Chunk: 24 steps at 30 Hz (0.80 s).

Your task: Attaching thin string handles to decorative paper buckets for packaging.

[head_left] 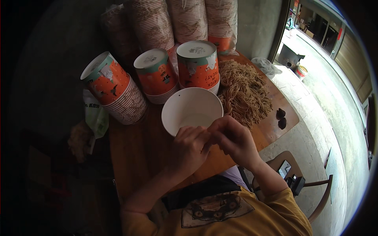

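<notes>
- One wooden table (134,145) carries everything; it runs from the near edge by the person's body to the far wall.
- Far side: sleeved stacks of ribbed paper cups (173,21) lean against the wall; in front of them stand three stacks of orange printed paper cups (157,76), upside down, the left one tilted.
- Right of the stacks: a heap of dry brown noodles (244,92) lies loose on the wood, well within reach of the right hand.
- Centre: a white paper bowl (191,110), upright, open and seemingly empty, sits just beyond the hands.
- Left hand (189,147) and right hand (234,139) meet at the bowl's near rim, fingers curled and pressed together, fingertips touching; whatever is pinched between them is too small to tell.
- Judgement: working well here calls for keeping the pinch directly over the bowl mouth so nothing falls on the wood, and steadying the light bowl, which could tip.
- Far right edge: two small dark lumps (281,118), untouched.
</notes>
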Available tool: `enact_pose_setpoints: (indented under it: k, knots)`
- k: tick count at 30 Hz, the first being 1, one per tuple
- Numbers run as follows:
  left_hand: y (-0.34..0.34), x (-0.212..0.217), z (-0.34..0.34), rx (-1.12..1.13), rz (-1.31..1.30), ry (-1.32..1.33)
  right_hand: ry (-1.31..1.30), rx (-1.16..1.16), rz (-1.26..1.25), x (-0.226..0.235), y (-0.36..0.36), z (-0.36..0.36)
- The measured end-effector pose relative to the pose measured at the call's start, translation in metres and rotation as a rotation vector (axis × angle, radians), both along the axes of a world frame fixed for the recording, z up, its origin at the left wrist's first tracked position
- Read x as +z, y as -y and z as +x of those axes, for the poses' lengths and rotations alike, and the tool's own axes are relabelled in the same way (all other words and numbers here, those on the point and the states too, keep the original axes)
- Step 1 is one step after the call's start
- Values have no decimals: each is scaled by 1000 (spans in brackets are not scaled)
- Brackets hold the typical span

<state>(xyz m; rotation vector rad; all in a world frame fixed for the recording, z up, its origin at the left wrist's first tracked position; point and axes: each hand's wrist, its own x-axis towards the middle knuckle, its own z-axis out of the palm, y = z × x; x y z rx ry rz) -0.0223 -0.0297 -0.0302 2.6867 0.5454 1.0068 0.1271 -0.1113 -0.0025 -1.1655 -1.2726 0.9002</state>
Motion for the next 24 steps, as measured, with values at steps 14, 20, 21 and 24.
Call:
enact_pose_setpoints:
  k: [14,20,21,24]
  knots:
    - [-37,22,-53,80,101,-278,-733,388,-191,4,13,35]
    - [-94,15,-74,60,-47,-149,-955,486,171,-1,18,74]
    - [-103,14,-76,45,-16,-140,-999,471,230,-1,18,78]
    - [-128,10,-82,36,-12,-97,-1130,469,269,-6,20,93]
